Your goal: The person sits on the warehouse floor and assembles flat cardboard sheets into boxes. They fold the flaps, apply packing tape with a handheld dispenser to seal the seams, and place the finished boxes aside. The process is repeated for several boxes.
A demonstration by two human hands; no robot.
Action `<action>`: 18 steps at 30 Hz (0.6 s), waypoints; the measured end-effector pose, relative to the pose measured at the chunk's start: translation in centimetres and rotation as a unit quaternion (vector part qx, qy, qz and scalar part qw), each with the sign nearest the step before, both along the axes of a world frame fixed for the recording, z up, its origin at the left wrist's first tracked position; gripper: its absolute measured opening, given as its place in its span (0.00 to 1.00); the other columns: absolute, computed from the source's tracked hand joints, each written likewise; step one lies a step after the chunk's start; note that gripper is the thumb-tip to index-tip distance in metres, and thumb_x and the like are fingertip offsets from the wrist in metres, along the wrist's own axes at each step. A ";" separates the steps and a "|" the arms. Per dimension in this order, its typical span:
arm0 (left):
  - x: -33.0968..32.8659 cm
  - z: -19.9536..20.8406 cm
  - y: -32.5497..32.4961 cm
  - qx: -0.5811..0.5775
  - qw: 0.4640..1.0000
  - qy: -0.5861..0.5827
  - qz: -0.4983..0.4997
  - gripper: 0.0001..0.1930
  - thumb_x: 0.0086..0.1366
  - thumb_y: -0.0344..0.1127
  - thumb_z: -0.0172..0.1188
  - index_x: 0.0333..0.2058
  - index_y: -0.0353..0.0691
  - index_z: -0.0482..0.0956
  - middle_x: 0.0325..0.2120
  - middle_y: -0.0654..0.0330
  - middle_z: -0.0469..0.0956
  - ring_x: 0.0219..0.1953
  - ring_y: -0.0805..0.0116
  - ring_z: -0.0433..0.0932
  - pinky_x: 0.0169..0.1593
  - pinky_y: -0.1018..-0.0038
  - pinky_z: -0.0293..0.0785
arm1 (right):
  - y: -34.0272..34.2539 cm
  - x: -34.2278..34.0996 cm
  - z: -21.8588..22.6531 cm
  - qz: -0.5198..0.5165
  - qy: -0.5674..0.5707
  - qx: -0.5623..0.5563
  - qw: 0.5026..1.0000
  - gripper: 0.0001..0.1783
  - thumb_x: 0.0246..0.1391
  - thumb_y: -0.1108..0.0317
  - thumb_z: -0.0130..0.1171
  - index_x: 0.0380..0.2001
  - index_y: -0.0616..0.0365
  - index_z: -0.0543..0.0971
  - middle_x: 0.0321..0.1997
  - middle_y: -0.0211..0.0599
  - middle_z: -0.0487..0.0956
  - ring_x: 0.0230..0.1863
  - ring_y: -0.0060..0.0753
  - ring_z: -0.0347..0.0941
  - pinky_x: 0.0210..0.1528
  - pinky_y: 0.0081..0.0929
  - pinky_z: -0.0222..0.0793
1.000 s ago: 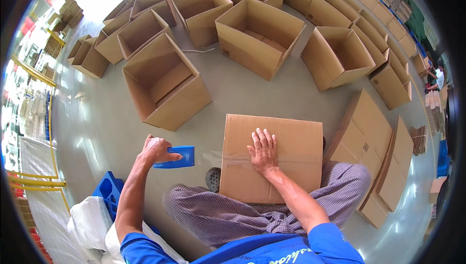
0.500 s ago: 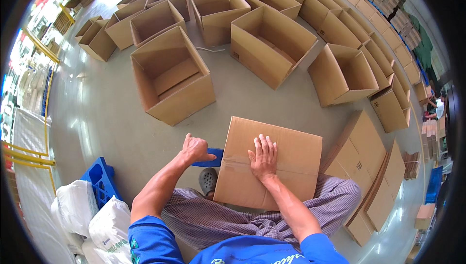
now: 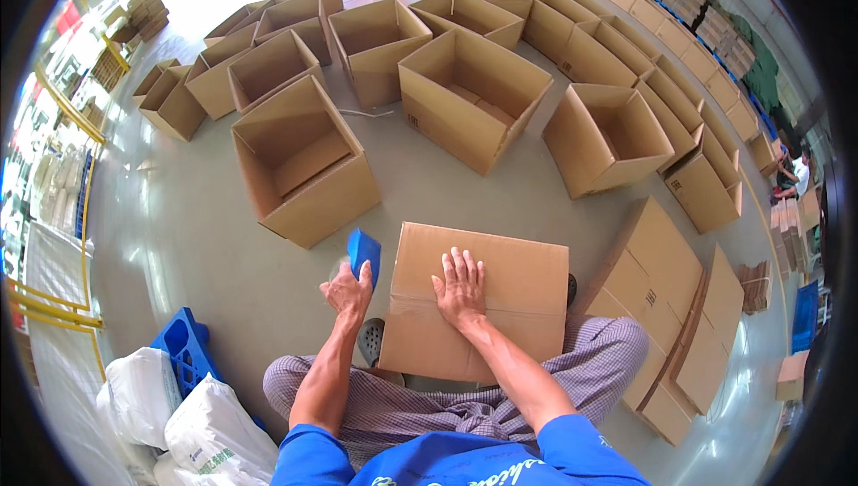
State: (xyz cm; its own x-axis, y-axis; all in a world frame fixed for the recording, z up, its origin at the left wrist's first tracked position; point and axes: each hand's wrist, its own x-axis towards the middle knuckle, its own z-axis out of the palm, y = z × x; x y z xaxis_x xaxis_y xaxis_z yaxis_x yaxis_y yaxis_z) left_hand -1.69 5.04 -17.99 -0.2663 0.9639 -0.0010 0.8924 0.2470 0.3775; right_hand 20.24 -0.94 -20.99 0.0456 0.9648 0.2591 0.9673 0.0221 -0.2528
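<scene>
The right hand [image 3: 462, 295], grip spread flat and empty, rests on a box [image 3: 483, 343] with its upper flaps closed; whether taped, I cannot tell. Just left of it, the left hand [image 3: 347, 290] grips a blue tool [image 3: 365, 251]. Rightward, flat cardboard [image 3: 660, 262] lies unopened; beyond stand open-topped boxes [image 3: 323, 206].

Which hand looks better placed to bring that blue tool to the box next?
Probably the left hand: it grips the blue tool, left of the box, while the right hand lies on its top.

The head view (wide fisheye) looks down at left hand [image 3: 347, 292] and right hand [image 3: 461, 295].
</scene>
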 end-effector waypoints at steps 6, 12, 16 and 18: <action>7.2 4.6 -5.1 0.174 0.971 -0.076 -0.147 0.16 0.57 0.46 0.62 0.33 0.39 0.72 0.22 0.52 0.75 0.26 0.50 0.75 0.39 0.59 0.66 | -0.4 0.8 -0.4 0.013 0.074 0.063 0.995 0.24 0.61 0.65 0.48 0.60 0.60 0.65 0.64 0.45 0.65 0.66 0.47 0.58 0.68 0.49 0.51; 9.2 2.9 -6.8 0.147 0.951 0.033 -0.269 0.14 0.57 0.44 0.63 0.32 0.42 0.71 0.27 0.56 0.76 0.33 0.56 0.76 0.41 0.59 0.64 | -2.6 4.0 -0.6 -0.023 0.160 0.128 0.978 0.25 0.55 0.74 0.50 0.58 0.65 0.65 0.61 0.51 0.66 0.64 0.53 0.59 0.67 0.47 0.53; 5.7 2.9 -4.8 0.111 0.981 0.013 -0.160 0.17 0.59 0.48 0.62 0.33 0.40 0.71 0.28 0.52 0.79 0.34 0.54 0.78 0.41 0.57 0.65 | -5.9 9.9 -0.9 -0.115 0.053 0.148 0.981 0.27 0.55 0.69 0.55 0.58 0.65 0.65 0.61 0.51 0.67 0.64 0.55 0.59 0.65 0.50 0.53; 4.7 2.9 -4.6 0.086 0.991 -0.015 -0.099 0.20 0.60 0.50 0.61 0.35 0.37 0.72 0.29 0.49 0.80 0.34 0.51 0.78 0.41 0.56 0.67 | -8.7 13.8 -1.0 -0.171 0.004 0.161 0.972 0.30 0.54 0.63 0.58 0.57 0.66 0.65 0.60 0.52 0.67 0.63 0.56 0.60 0.63 0.51 0.55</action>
State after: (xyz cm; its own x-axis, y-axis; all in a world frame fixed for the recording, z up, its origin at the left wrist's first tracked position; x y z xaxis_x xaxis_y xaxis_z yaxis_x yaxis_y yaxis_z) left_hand 3.04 0.45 -15.06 -0.0736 0.9839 0.1627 0.9052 -0.0026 0.4251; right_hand 34.02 -9.65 -21.97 0.3525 0.7617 0.5436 0.9300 -0.2206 -0.2940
